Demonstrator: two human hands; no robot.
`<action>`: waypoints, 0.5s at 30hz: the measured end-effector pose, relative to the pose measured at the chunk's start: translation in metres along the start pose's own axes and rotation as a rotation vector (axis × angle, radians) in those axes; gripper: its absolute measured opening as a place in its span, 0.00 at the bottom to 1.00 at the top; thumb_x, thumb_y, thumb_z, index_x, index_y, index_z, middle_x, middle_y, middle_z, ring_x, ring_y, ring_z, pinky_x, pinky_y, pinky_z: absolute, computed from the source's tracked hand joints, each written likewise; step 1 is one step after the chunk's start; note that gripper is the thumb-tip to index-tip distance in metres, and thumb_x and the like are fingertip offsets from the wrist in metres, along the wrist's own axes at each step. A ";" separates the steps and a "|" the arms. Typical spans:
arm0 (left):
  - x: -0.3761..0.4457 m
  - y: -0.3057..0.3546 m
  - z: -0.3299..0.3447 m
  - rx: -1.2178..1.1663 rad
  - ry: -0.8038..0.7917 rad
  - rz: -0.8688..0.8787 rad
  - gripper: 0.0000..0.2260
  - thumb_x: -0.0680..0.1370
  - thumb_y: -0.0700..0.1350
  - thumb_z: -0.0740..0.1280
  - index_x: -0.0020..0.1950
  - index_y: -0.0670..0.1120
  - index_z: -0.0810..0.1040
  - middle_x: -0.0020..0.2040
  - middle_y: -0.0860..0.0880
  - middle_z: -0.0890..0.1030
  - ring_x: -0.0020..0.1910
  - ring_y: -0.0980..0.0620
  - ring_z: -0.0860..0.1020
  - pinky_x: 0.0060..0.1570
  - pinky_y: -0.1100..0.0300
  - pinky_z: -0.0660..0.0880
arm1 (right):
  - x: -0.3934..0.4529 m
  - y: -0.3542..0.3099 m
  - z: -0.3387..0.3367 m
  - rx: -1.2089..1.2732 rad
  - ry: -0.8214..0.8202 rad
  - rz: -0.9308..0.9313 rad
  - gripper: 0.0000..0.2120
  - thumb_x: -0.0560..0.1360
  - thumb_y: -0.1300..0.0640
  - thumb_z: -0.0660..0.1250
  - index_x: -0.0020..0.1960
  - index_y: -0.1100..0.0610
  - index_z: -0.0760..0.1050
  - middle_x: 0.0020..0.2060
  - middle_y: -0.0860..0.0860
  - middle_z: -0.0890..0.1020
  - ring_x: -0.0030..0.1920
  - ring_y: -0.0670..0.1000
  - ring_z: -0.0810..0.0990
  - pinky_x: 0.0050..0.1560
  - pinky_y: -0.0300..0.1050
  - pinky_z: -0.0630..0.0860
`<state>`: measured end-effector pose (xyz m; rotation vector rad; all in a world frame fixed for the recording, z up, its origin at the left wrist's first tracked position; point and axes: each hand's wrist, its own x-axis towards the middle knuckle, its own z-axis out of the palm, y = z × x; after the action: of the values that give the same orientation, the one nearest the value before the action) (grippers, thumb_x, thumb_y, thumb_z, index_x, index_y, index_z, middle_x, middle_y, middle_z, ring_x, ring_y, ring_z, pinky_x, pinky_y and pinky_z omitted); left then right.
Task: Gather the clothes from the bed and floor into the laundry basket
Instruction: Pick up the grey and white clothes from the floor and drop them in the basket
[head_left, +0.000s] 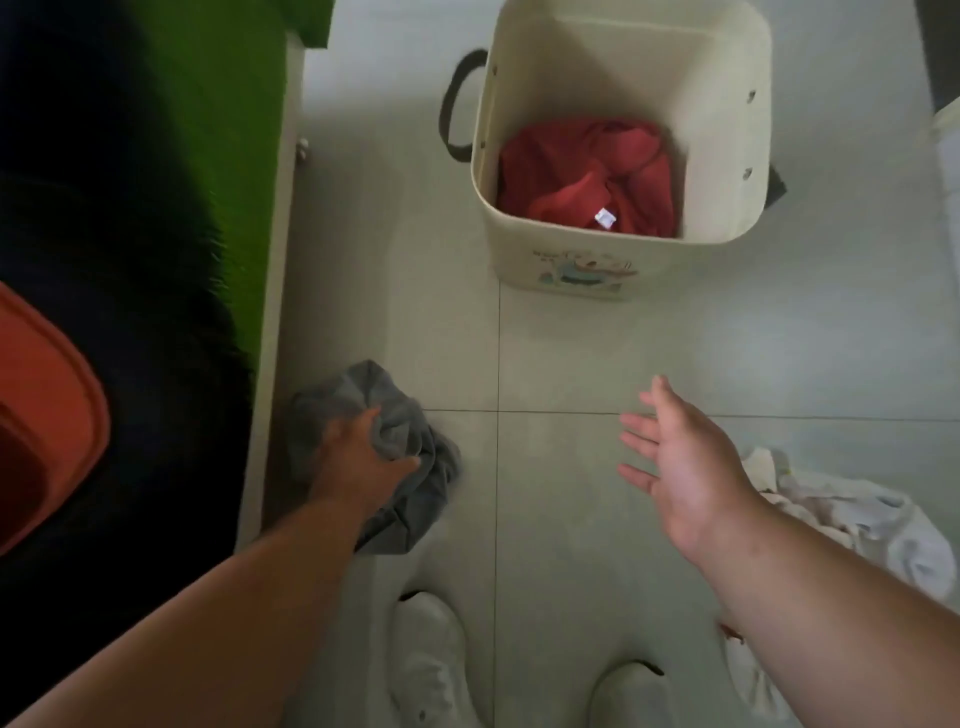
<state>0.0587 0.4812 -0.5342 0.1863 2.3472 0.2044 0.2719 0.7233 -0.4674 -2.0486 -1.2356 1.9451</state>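
The left hand (363, 457) is clenched on a crumpled grey cloth garment (395, 467) by the bed edge; loose folds may slip free on the carry. The right hand (675, 467) hangs released, near the white garment (857, 519) on the floor. The cream fabric laundry basket (618, 260) stands ahead, holding a red garment (587, 176).

Dim, flat indoor light with a greenish-grey cast covers the pale tiled floor (571, 353), brightest at the top around the cream fabric laundry basket (623, 260). The dark blanket on the green bed (249, 156) sinks into near black with no detail. Soft shadow pools along the bed's edge and under both forearms. Everything is slightly blurred, most at the left edge, where wide-angle distortion bends straight lines
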 end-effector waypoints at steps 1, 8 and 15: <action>0.013 -0.006 0.016 0.028 0.009 -0.012 0.49 0.69 0.64 0.80 0.85 0.57 0.60 0.84 0.39 0.58 0.81 0.35 0.64 0.75 0.41 0.68 | 0.014 0.013 0.001 -0.002 0.004 0.006 0.27 0.87 0.34 0.62 0.77 0.50 0.77 0.66 0.53 0.85 0.65 0.50 0.84 0.60 0.58 0.82; 0.079 -0.032 0.104 0.316 0.059 -0.036 0.52 0.68 0.73 0.72 0.85 0.62 0.49 0.85 0.39 0.44 0.83 0.31 0.50 0.78 0.31 0.58 | 0.083 0.071 0.008 -0.014 0.002 0.014 0.18 0.87 0.36 0.63 0.65 0.48 0.81 0.62 0.52 0.87 0.63 0.52 0.86 0.64 0.61 0.84; 0.071 -0.025 0.103 0.173 0.170 0.140 0.21 0.75 0.48 0.74 0.67 0.46 0.76 0.66 0.36 0.76 0.61 0.32 0.78 0.63 0.43 0.76 | 0.083 0.080 0.001 0.006 0.041 0.049 0.22 0.87 0.34 0.64 0.69 0.49 0.80 0.62 0.52 0.87 0.62 0.52 0.86 0.59 0.59 0.85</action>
<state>0.0802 0.4797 -0.6599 0.4335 2.5235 0.0872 0.3015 0.7158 -0.5792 -2.1242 -1.1805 1.9139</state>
